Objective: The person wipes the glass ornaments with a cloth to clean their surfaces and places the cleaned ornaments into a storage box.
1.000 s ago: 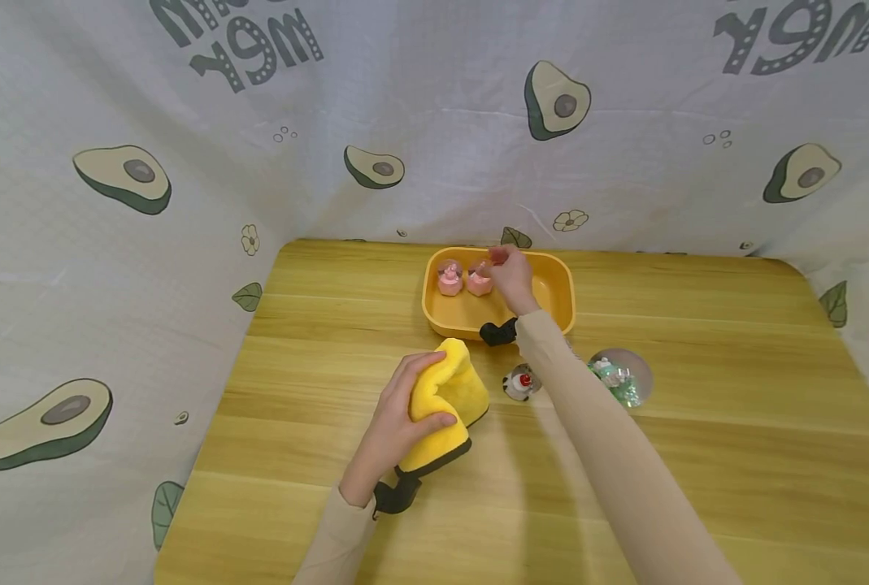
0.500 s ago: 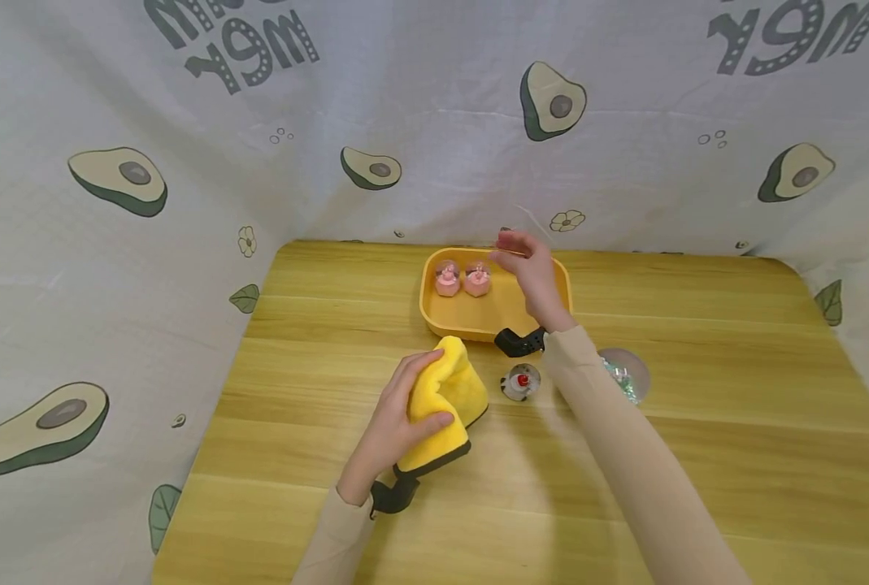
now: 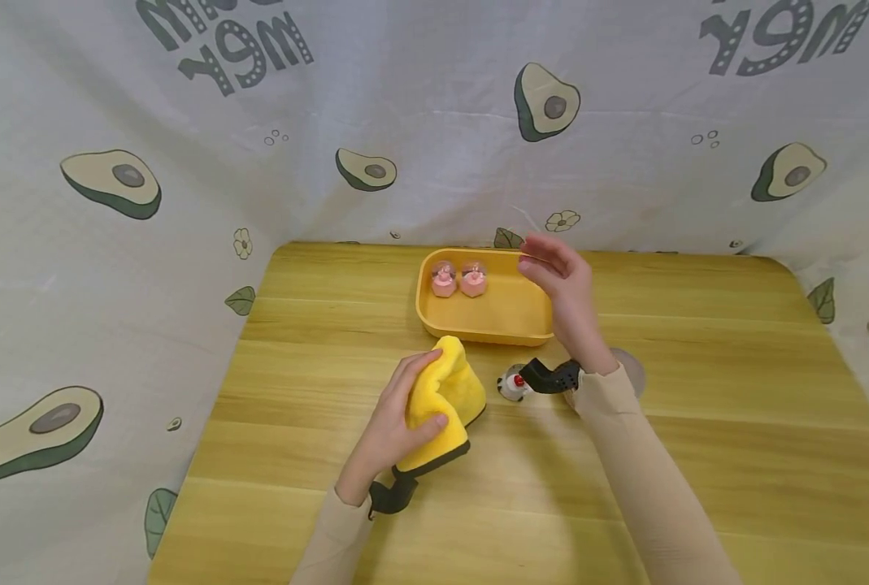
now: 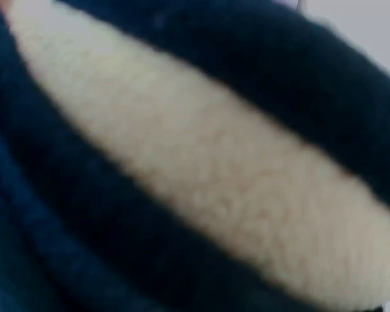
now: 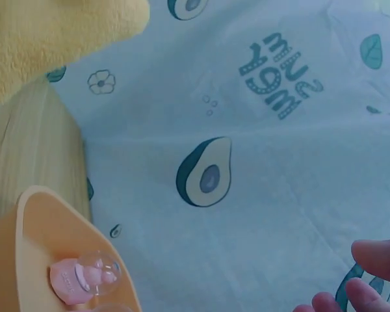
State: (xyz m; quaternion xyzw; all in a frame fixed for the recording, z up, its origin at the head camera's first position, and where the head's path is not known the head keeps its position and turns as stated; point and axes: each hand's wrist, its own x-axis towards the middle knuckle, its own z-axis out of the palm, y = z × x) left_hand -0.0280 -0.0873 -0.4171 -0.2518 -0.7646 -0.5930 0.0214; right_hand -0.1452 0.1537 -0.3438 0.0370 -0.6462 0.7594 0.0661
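Observation:
My left hand [image 3: 393,418] grips a folded yellow cloth [image 3: 445,406] with dark edging, held over the table. Blurred pale and dark fabric [image 4: 214,162] fills the left wrist view. At the right end of the yellow tray [image 3: 507,313] hovers my right hand [image 3: 571,296], thumb and fingers apart, holding nothing. Two small pink snow globes [image 3: 474,280] stand side by side in the tray's left part. A small snow globe with a red top [image 3: 513,382] stands on the table between the cloth and my right wrist, partly covered by the black wrist mount.
A greyish round piece [image 3: 630,371] shows behind my right sleeve, which hides most of it. The wooden table [image 3: 727,390] meets a hanging avocado-print sheet [image 3: 434,114] along its back edge.
My right hand has drawn away from the pink snow globes, moving right to the tray's end, and its forearm now covers the green glittery thing. The left hand keeps its hold on the cloth.

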